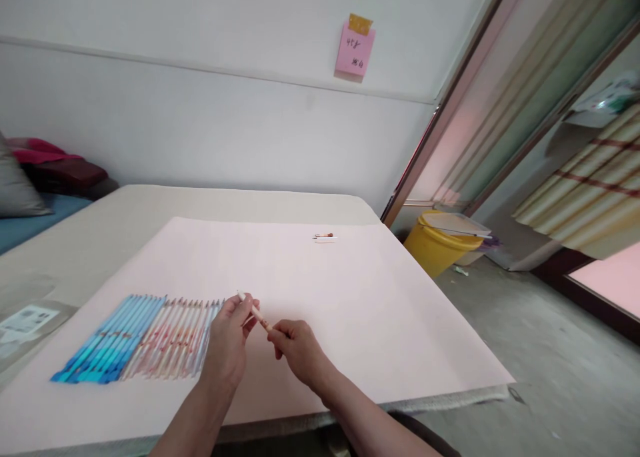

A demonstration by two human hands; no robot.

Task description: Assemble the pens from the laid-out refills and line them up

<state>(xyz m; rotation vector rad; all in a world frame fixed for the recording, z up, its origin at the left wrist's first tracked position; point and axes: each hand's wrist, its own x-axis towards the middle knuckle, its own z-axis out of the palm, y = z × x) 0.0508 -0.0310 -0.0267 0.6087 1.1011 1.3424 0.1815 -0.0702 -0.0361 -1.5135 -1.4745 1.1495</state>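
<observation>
My left hand [229, 340] and my right hand [296, 345] together hold a slim pale pen [253, 308] just above a pale pink sheet [350, 310]. Both hands pinch it, the left near its upper end, the right at its lower end. Just left of my left hand lies a neat row of pens [135, 337] on the sheet, blue ones on the left and pink-white ones on the right. Far across the sheet rest two small pen parts [325, 237].
The pink sheet covers a beige table [150, 200] set against a white wall with a pink sticky note [355, 49]. A clear packet [25, 324] lies at the left edge. A yellow bin [437, 244] stands on the floor to the right. Cushions [45, 170] are at far left.
</observation>
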